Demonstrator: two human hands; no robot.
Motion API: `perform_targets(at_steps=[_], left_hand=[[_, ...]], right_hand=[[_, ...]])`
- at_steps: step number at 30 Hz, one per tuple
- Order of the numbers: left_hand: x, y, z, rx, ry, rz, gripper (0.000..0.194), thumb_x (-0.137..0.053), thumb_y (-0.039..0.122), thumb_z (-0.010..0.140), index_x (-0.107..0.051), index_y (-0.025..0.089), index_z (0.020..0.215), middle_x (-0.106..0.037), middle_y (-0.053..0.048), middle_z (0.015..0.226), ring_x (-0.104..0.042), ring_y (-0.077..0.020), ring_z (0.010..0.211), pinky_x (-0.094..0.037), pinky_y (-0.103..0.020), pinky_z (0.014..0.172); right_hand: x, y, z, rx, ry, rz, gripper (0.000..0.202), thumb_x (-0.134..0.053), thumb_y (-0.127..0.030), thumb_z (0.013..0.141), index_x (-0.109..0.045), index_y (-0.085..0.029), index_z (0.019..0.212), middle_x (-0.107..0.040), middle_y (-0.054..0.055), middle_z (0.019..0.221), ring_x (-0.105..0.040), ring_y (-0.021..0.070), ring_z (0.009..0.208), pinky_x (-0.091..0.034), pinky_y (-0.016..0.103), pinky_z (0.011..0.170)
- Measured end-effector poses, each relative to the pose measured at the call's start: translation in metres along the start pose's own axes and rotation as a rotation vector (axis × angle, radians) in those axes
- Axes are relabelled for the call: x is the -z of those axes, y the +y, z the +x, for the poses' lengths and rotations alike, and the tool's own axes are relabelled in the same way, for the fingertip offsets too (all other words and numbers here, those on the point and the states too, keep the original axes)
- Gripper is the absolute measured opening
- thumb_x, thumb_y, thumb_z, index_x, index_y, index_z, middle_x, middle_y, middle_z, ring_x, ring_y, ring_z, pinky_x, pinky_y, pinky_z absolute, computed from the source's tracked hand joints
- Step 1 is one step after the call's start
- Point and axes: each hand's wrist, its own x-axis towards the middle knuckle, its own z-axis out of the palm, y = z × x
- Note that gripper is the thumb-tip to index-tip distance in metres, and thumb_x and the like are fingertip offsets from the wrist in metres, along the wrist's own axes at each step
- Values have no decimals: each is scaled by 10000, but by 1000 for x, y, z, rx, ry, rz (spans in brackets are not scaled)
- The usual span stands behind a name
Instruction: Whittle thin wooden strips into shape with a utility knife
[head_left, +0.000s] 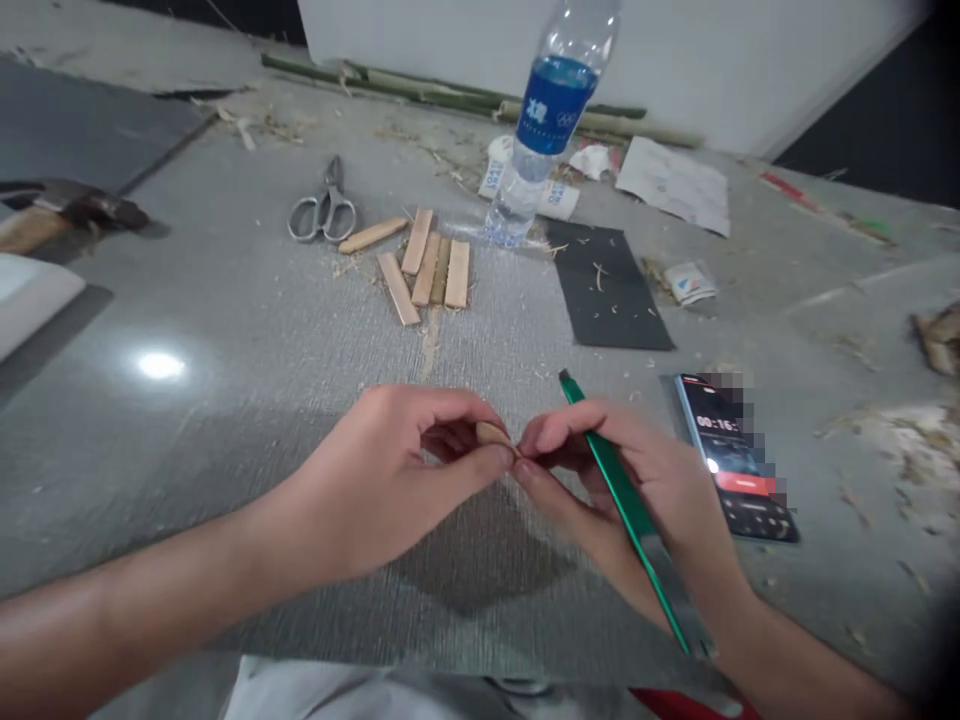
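Near the middle of the view, my left hand is closed on a small wooden piece, pinched between thumb and fingers. My right hand meets it there, its thumb and index fingertips together at the piece's right end. A green craft knife lies slanted across my right hand, its tip pointing up and away. Beyond the hands, several flat wooden strips lie grouped on the grey table, with a pointed wooden piece beside them.
Scissors and a hammer lie at the left. A water bottle stands behind the strips. Dark sandpaper and a lit phone lie to the right. Bamboo poles lie along the back, with shavings scattered about.
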Motion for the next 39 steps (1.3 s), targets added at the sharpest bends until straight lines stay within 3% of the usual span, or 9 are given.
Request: perform_targets(at_steps=[3, 9, 18, 26, 29, 33, 39], left_hand=[[-4, -7, 6, 63, 48, -99, 209, -531, 314, 956, -702, 210, 896, -710, 11, 775, -679, -151, 752, -550, -255, 677], [-7, -20, 16, 125, 77, -249, 341, -447, 266, 1005, -694, 188, 784, -693, 19, 730, -664, -107, 738, -563, -204, 700], [-3, -21, 17, 179, 9, -349, 321, -472, 262, 1004, -727, 206, 818, -720, 39, 756, -662, -75, 734, -556, -145, 687], [-3, -23, 17, 177, -5, -339, 344, -458, 278, 1009, -721, 224, 795, -705, 40, 742, -647, -85, 711, -555, -171, 671], [-3, -22, 15, 177, 21, -315, 331, -455, 312, 1009, -727, 228, 840, -709, 34, 744, -655, -92, 714, -548, -169, 647], [-7, -22, 10, 103, 16, -209, 134, -574, 236, 939, -696, 266, 985, -728, 63, 830, -678, -92, 745, -553, -168, 646], [-12, -26, 7, -108, 184, 214, 270, -692, 183, 818, -672, 254, 1079, -697, 77, 821, -637, -56, 680, -514, -151, 629]], right_hand=[[-2, 10, -2, -88, -22, 114, 127, -700, -270, 861, -610, -251, 948, -698, 21, 888, -679, 147, 706, -573, 242, 589], [2, 22, -3, -245, -88, 132, 132, -669, -322, 891, -613, -253, 989, -632, -45, 604, -579, 93, 439, -478, 168, 393], [12, 26, 9, -243, -101, 181, 51, -640, -320, 910, -605, -289, 931, -633, -73, 530, -603, 84, 390, -490, 124, 370], [13, 26, 15, -231, -103, 15, 58, -644, -326, 890, -657, -269, 893, -645, -55, 518, -589, 95, 351, -461, 130, 318], [14, 26, 15, -243, -149, -8, 101, -647, -332, 887, -701, -253, 918, -661, -33, 554, -582, 100, 348, -472, 156, 313], [14, 29, 13, -259, -155, 12, 145, -663, -330, 883, -717, -258, 996, -685, -31, 579, -593, 100, 358, -482, 153, 323], [9, 27, 9, -212, -199, 31, 142, -675, -284, 875, -722, -312, 1006, -694, -59, 562, -599, 93, 346, -482, 121, 336]])
